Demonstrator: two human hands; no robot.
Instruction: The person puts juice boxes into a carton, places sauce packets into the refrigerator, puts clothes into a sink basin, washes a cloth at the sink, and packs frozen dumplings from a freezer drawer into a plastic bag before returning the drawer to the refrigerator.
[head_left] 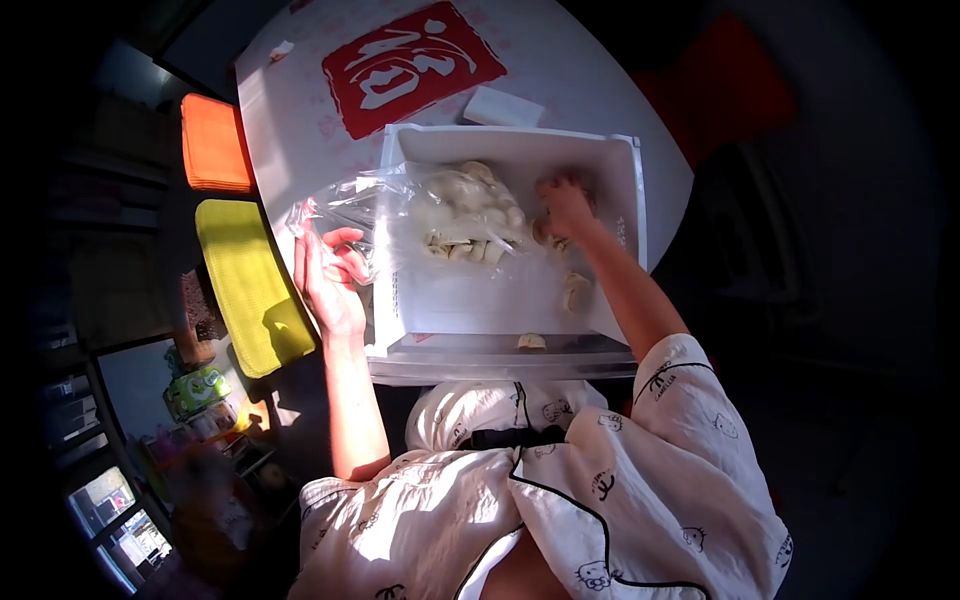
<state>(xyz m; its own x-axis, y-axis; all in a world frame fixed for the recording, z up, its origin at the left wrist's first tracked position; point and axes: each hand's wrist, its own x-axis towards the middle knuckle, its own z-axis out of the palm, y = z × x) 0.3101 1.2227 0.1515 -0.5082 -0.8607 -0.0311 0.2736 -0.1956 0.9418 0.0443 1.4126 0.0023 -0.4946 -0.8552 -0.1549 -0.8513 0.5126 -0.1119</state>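
Observation:
My left hand (330, 275) grips the gathered edge of a clear plastic bag (385, 200) at the left side of a white drawer-like bin (470, 312). Several pale dumplings (475, 205) fill the bag, which lies inside the bin. Reaching into the bin's right side, my right hand (568, 205) has its fingers curled down onto dumplings; the fingertips are partly hidden. Just below that hand lies a loose dumpling (575, 292). Another dumpling (531, 341) rests at the bin's near edge.
Under the bin is a pale table (290, 110) with a red panel (415, 65) bearing white characters. A white box-like object (503, 107) lies behind the bin. Orange (216, 143) and yellow-green (255, 290) chair backs stand on the left, and a red chair (730, 90) at the right.

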